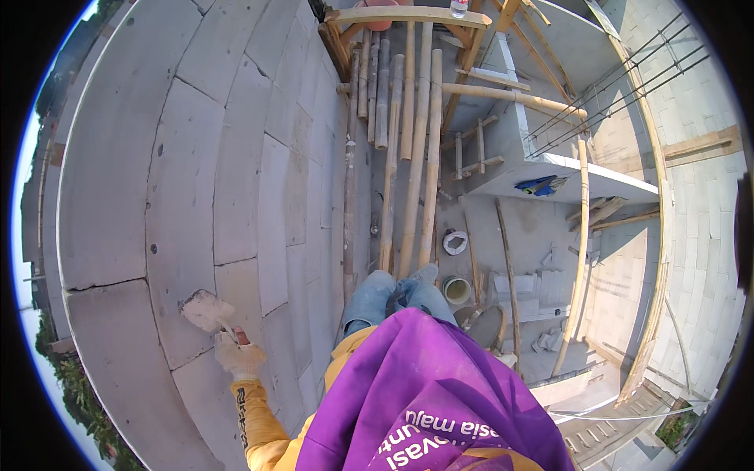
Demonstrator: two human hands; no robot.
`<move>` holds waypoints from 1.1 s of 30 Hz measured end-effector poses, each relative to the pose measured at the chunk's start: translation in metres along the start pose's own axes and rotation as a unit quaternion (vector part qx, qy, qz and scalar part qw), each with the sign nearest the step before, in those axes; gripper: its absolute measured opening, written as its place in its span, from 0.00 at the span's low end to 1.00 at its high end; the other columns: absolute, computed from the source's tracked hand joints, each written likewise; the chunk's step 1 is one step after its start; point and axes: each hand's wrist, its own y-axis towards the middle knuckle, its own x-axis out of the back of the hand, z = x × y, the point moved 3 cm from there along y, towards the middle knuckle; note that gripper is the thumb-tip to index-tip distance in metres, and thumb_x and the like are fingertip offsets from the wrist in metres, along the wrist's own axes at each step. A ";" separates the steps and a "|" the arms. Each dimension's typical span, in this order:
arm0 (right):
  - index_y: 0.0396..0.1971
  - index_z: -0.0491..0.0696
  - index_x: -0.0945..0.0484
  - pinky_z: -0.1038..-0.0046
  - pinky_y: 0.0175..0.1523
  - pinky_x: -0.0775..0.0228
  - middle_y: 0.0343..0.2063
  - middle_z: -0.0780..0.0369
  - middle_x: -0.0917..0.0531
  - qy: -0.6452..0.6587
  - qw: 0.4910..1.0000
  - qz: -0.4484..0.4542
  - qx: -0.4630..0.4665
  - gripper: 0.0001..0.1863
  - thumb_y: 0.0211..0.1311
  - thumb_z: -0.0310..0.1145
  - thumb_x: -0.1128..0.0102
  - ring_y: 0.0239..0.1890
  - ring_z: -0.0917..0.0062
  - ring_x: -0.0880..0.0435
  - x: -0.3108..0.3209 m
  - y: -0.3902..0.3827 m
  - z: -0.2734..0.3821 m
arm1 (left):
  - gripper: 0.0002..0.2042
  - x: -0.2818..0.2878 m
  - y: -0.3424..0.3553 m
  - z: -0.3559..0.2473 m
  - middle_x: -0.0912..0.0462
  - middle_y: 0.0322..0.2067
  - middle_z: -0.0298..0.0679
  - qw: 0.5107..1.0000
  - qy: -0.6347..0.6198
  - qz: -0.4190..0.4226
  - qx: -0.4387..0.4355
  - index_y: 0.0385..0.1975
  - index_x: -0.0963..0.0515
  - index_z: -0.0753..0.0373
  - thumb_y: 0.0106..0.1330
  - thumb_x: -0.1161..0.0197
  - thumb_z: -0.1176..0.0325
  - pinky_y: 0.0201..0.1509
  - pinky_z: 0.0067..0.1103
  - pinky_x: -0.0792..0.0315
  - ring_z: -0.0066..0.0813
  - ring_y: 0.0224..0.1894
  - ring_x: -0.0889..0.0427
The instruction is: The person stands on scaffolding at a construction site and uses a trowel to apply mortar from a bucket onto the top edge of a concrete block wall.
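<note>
My left hand (240, 355), in a pale work glove with a yellow sleeve behind it, is closed round the handle of a trowel (206, 311). Its broad blade is coated with grey-white mortar and lies against or just over the face of the light grey block wall (184, 228). A mortar joint runs close below the blade. On my other side, a whitish patch (509, 360) shows past the edge of my purple garment (408, 385). It may be my gloved right hand, but its fingers cannot be made out.
Bamboo poles (415, 157) lie lengthwise ahead of my legs. To the right below are a bucket (456, 290), an open white sack (454, 242) and a leaning pole (580, 251). Steel rods (620, 86) jut out at upper right. A wooden trestle (408, 13) stands at the far end.
</note>
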 end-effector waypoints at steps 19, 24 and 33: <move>0.32 0.58 0.33 0.63 0.31 0.35 0.28 0.64 0.22 -0.099 0.966 0.227 0.079 0.09 0.53 0.44 0.51 0.27 0.68 0.27 -0.305 -0.123 -0.004 | 0.10 -0.108 0.321 -0.205 0.22 0.28 0.53 0.981 -0.113 0.059 -0.148 0.26 0.25 0.68 0.60 0.36 0.67 0.38 0.43 0.29 0.59 0.32 0.23; 0.37 0.60 0.33 0.65 0.31 0.36 0.26 0.68 0.26 -0.009 0.983 0.180 0.021 0.08 0.58 0.43 0.51 0.26 0.71 0.29 -0.370 -0.154 -0.012 | 0.10 -0.112 0.373 -0.237 0.23 0.26 0.51 0.967 -0.146 0.079 -0.193 0.27 0.25 0.68 0.59 0.34 0.68 0.35 0.43 0.31 0.58 0.30 0.24; 0.35 0.59 0.35 0.64 0.33 0.36 0.21 0.70 0.38 -0.041 0.982 0.178 0.040 0.08 0.59 0.41 0.47 0.23 0.75 0.36 -0.524 -0.298 -0.036 | 0.09 -0.120 0.430 -0.299 0.25 0.25 0.49 0.955 -0.164 0.127 -0.211 0.26 0.26 0.66 0.59 0.34 0.69 0.33 0.42 0.32 0.56 0.28 0.25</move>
